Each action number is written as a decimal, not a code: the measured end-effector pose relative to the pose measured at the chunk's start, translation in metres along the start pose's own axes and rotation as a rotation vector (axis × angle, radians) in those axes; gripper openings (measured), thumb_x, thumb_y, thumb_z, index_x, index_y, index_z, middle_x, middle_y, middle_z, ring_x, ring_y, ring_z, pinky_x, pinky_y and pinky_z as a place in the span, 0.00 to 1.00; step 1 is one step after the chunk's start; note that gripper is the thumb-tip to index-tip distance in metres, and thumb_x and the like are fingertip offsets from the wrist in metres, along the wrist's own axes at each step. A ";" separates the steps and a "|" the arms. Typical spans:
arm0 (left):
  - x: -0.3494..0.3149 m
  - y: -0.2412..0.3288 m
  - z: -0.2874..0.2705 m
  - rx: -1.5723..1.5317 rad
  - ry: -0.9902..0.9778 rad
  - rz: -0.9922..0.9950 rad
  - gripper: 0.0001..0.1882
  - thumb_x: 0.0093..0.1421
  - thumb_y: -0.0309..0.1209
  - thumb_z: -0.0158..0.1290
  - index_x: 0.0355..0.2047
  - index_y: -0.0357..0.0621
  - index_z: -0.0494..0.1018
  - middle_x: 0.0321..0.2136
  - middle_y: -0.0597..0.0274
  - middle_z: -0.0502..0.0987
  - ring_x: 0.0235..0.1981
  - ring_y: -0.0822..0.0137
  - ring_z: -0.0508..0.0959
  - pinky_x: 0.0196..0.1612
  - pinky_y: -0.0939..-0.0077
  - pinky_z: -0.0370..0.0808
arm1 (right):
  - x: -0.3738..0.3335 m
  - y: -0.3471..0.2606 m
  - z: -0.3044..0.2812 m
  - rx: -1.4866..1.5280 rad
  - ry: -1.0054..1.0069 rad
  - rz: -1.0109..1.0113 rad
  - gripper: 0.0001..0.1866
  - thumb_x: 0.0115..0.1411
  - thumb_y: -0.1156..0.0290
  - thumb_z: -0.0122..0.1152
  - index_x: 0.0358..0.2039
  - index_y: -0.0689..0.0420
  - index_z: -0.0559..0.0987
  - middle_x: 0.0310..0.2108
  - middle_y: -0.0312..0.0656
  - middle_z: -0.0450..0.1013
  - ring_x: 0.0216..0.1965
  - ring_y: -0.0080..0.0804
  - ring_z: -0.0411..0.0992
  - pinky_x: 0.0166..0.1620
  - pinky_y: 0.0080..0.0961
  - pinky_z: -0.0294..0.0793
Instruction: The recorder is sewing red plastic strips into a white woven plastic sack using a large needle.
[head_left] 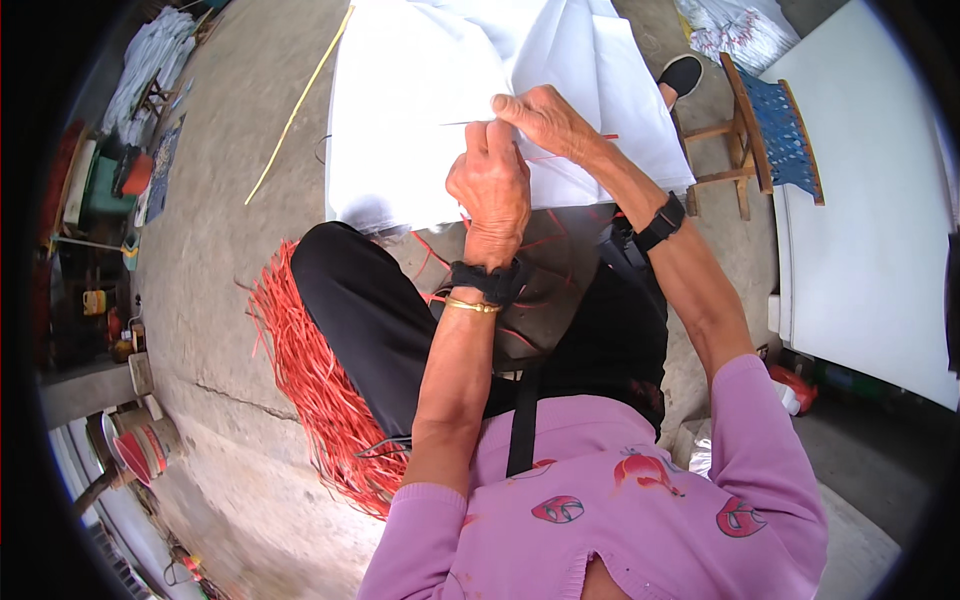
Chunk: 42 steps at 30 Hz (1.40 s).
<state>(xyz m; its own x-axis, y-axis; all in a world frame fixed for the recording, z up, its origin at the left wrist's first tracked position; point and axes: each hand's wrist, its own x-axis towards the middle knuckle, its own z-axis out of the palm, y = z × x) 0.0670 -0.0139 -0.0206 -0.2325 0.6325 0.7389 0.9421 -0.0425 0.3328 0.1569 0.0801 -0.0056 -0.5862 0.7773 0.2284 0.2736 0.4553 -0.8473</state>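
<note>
A white sheet of smooth, creased material point(400, 165) lies over my knees and stretches away from me. My left hand point(490, 185) has its fingers curled down onto a fold near the middle, pinching the sheet. Just beyond and to the right, my right hand point(548, 120) is closed, its thumb pointing left. Its fingertips are hidden, so I cannot tell what they grip. A thin red strip point(610, 137) shows beside my right hand, against the white material. Several more red strips point(430, 250) lie over the dark cloth on my lap.
A large bundle of red strips point(320, 390) lies on the floor by my left leg. A yellow strip point(300, 105) lies ahead to the left. To the right stand a wooden stool with blue webbing point(775, 130) and a big white panel point(870, 200). Another person's shoe point(682, 76) is near the stool.
</note>
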 end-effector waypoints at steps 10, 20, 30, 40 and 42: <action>-0.010 -0.061 -0.017 0.163 -0.054 -0.388 0.09 0.47 0.23 0.49 0.31 0.48 0.72 0.30 0.57 0.73 0.24 0.52 0.75 0.26 0.59 0.70 | -0.002 -0.010 -0.009 -0.103 0.064 0.006 0.30 0.52 0.50 0.59 0.07 0.60 0.63 0.07 0.32 0.53 0.13 0.20 0.52 0.17 0.27 0.54; 0.012 -0.007 -0.001 -0.232 0.083 -0.266 0.02 0.48 0.23 0.51 0.24 0.42 0.72 0.22 0.53 0.75 0.24 0.51 0.75 0.28 0.63 0.71 | 0.000 -0.001 -0.012 -0.547 -0.114 -0.145 0.41 0.51 0.34 0.47 0.07 0.65 0.68 0.04 0.47 0.58 0.10 0.36 0.59 0.18 0.36 0.62; 0.000 -0.018 -0.031 -0.700 -0.125 -0.476 0.23 0.50 0.25 0.55 0.48 0.40 0.67 0.38 0.61 0.75 0.28 0.74 0.72 0.30 0.81 0.69 | -0.002 -0.014 -0.008 -0.076 0.104 0.294 0.30 0.46 0.46 0.57 0.12 0.66 0.71 0.12 0.45 0.66 0.18 0.33 0.67 0.25 0.31 0.67; -0.016 -0.030 0.048 -0.405 -0.035 -0.771 0.15 0.45 0.21 0.48 0.36 0.38 0.73 0.25 0.47 0.76 0.28 0.50 0.76 0.34 0.62 0.71 | -0.003 -0.030 -0.010 -0.694 0.079 0.036 0.29 0.52 0.49 0.53 0.11 0.65 0.72 0.09 0.48 0.66 0.13 0.39 0.65 0.21 0.34 0.67; -0.021 -0.039 0.049 -0.495 -0.007 -0.842 0.12 0.45 0.20 0.47 0.31 0.36 0.74 0.25 0.47 0.77 0.28 0.51 0.77 0.34 0.63 0.71 | -0.005 -0.024 -0.009 -0.774 0.058 -0.002 0.27 0.52 0.51 0.53 0.11 0.65 0.74 0.08 0.48 0.66 0.13 0.42 0.66 0.21 0.35 0.68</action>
<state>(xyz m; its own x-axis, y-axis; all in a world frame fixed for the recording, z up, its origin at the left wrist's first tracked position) 0.0473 0.0120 -0.0776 -0.7796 0.6096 0.1438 0.2601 0.1062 0.9597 0.1601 0.0696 0.0185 -0.5525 0.7878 0.2723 0.7399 0.6139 -0.2749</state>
